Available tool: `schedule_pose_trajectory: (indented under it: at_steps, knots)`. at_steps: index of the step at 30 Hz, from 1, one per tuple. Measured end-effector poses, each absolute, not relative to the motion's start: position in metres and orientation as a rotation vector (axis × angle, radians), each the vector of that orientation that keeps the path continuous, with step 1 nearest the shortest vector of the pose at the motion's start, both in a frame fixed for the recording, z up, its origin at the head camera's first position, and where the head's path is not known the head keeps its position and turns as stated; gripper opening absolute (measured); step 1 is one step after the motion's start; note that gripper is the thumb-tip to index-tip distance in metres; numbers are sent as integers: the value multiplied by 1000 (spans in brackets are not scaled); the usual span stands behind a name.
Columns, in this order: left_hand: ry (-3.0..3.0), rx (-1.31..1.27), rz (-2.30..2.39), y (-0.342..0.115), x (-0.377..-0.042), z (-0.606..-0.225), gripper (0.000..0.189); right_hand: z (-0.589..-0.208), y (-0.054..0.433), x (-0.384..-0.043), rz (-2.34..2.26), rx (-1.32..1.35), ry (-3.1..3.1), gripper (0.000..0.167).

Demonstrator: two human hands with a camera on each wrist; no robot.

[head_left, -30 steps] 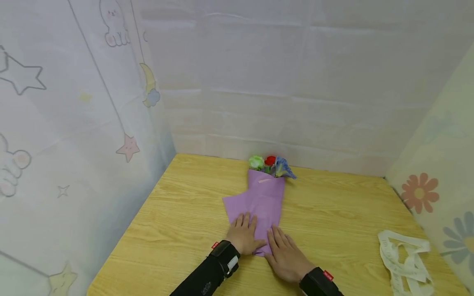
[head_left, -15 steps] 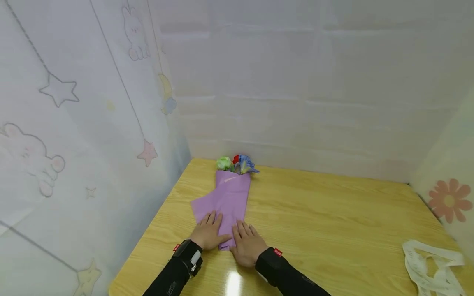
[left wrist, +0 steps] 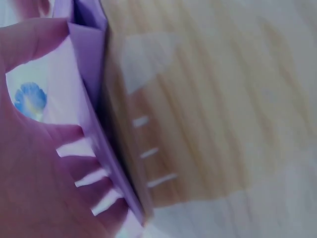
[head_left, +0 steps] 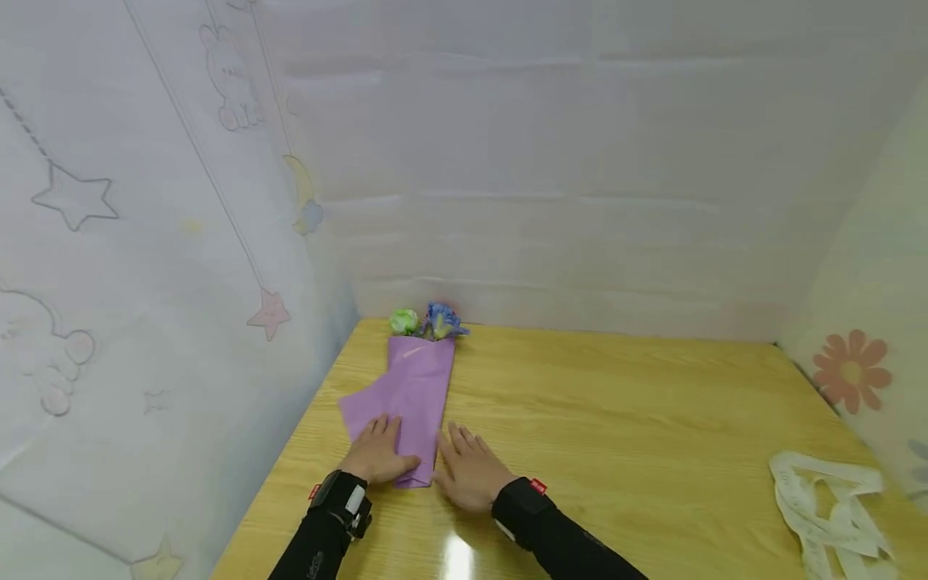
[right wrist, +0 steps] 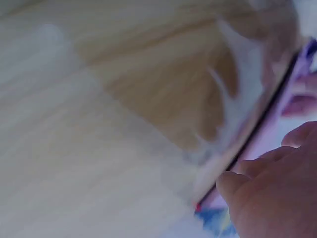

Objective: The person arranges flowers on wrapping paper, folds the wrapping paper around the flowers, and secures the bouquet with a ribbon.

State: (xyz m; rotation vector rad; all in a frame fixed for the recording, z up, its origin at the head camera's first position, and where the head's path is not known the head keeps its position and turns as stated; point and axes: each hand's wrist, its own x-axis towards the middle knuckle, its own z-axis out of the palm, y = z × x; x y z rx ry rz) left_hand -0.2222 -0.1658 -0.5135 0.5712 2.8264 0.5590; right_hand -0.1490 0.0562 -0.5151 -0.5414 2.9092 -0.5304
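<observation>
A bouquet wrapped in purple paper [head_left: 420, 395] lies on the wooden table, one paper corner sticking out to the left. From its far end show a green-white flower [head_left: 403, 321] and a blue flower [head_left: 444, 321]. My left hand [head_left: 377, 453] rests on the lower left of the wrap, fingers spread and thumb reaching across the paper. Close along the right edge of the wrap is my right hand [head_left: 470, 471], its fingers extended and holding nothing. In the left wrist view the folded bottom of the paper [left wrist: 89, 54] stands partly agape beside the thumb.
A loose heap of white ribbon [head_left: 834, 515] lies at the right side of the wooden table [head_left: 616, 419]. Printed cloth walls rise at the left and right, with a plain pale sheet [head_left: 551, 161] behind the table.
The head view has shifted. My right hand has come off the paper's right edge to just beside it, while the left stays on the wrap. The red flower is now hidden in the head view.
</observation>
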Motion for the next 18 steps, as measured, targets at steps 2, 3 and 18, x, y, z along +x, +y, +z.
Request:
schedule_pose_trajectory:
  at_steps: [2,3,18]
  knots:
    - [2845,550,561,-172,-222,-508,97,-500,84,-142,-633,-514,2906,68]
    - [2855,550,565,-177,-222,-506,98,-492,102,-138,-666,-494,2919,68]
    - [2894,474,540,-238,-212,-493,109,-514,403,-65,-748,191,3069,114]
